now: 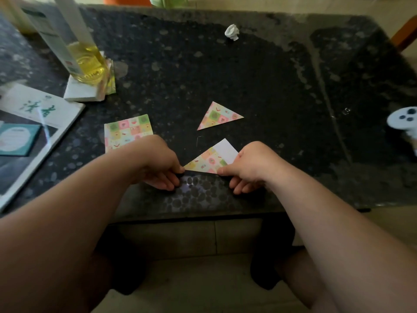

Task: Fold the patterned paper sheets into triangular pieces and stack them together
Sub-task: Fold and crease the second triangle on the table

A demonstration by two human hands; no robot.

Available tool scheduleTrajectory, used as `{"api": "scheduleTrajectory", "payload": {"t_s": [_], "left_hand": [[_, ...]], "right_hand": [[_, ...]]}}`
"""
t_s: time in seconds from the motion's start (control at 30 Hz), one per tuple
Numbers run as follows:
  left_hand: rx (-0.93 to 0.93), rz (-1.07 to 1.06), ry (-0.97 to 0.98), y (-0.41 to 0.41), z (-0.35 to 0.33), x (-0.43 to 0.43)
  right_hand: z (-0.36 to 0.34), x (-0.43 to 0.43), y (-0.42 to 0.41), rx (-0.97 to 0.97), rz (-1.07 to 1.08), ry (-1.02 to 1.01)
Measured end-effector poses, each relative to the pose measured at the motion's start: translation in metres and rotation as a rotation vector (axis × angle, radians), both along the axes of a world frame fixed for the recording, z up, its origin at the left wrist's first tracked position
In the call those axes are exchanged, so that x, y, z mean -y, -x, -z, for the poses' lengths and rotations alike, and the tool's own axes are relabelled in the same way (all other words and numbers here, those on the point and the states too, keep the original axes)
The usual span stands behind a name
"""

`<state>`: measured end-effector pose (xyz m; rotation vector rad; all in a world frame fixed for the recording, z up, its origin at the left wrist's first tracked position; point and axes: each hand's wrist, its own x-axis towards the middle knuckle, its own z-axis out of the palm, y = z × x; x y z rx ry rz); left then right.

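Observation:
A partly folded patterned sheet [208,161] lies near the table's front edge, its patterned flap turned over and a white corner showing at the upper right. My left hand [161,164] pinches its left tip. My right hand [249,168] pinches its right side at the fold. A finished patterned triangle [218,116] lies flat just beyond. A flat, unfolded patterned square [126,131] rests to the left, partly under my left wrist.
On the dark speckled table [282,98] a bottle of yellow liquid [86,62] stands on a white box at the back left. A booklet [38,123] lies at the left edge. A crumpled white paper ball [232,32] sits far back, a white controller [404,119] at right.

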<state>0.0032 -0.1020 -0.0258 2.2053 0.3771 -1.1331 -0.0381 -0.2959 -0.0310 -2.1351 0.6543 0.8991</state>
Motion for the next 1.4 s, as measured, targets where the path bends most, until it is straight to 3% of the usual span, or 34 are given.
{"api": "scheduleTrajectory", "payload": {"t_s": [0.3, 0.47, 0.63, 0.8, 0.87, 0.97, 1.4], "left_hand": [[0.064, -0.024, -0.036, -0.001, -0.006, -0.023], [0.154, -0.042, 0.103, 0.011, -0.010, -0.013], [0.572, 0.384, -0.160, 0.028, -0.002, 0.012], [0.805, 0.826, -0.103, 0.065, 0.017, 0.036], [0.852, 0.911, -0.129, 0.080, 0.023, 0.041], [0.880, 0.915, -0.133, 0.091, 0.027, 0.043], [0.907, 0.763, -0.021, 0.072, 0.030, 0.034]], "right_hand": [[-0.003, -0.001, 0.001, 0.008, 0.018, -0.002], [-0.002, -0.001, 0.002, 0.014, 0.022, 0.014], [-0.008, 0.003, 0.001, 0.049, -0.059, 0.057], [-0.018, 0.033, -0.005, 0.361, 0.050, 0.303], [-0.017, 0.034, -0.003, 0.359, 0.038, 0.331], [-0.013, 0.025, 0.003, 0.306, -0.009, 0.303], [-0.020, 0.006, 0.012, 0.132, 0.166, -0.007]]}}
